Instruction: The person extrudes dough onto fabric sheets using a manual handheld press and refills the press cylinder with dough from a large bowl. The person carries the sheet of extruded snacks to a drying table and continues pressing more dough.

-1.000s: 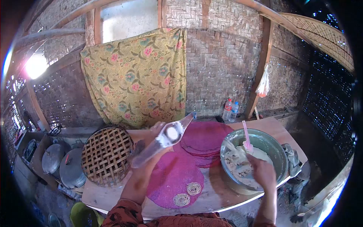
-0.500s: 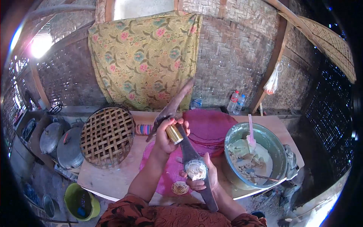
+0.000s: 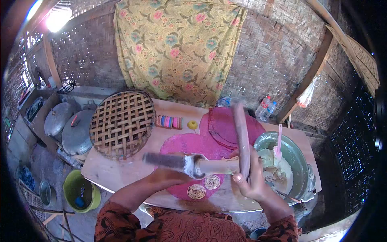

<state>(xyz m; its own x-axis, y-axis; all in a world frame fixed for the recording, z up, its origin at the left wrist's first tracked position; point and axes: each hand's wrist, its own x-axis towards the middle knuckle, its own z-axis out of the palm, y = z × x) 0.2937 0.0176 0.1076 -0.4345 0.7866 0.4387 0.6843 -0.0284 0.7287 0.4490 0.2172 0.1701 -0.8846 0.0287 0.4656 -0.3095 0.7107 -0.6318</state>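
Observation:
A wooden hand press is held in front of me above the table. Its dark paddle-shaped bar [image 3: 167, 160] points left, with a whitish-smeared cup ring [image 3: 196, 166] at its end. My left hand [image 3: 171, 177] is below this bar and appears to grip it, fingers mostly hidden. From the ring a pale plunger [image 3: 217, 166] runs right to a curved wooden handle [image 3: 242, 141]. My right hand [image 3: 254, 179] is wrapped around that handle, thumb in front. Below, two coiled nests of pale strands [image 3: 196, 192] lie on a pink round mat [image 3: 181, 143].
Right is a green basin [image 3: 298, 161] of dough with a pink spatula [image 3: 279, 141]. More pink mats [image 3: 217, 127], a small yellow round thing [image 3: 192, 124] and colourful rings [image 3: 169, 122] lie behind. A woven bamboo tray [image 3: 122, 125] and lidded pots [image 3: 78, 133] are left.
The two press parts, held separately before, are now joined, plunger at the cup. The paddle has swung left, the curved handle right. A second nest and the yellow thing have come into view.

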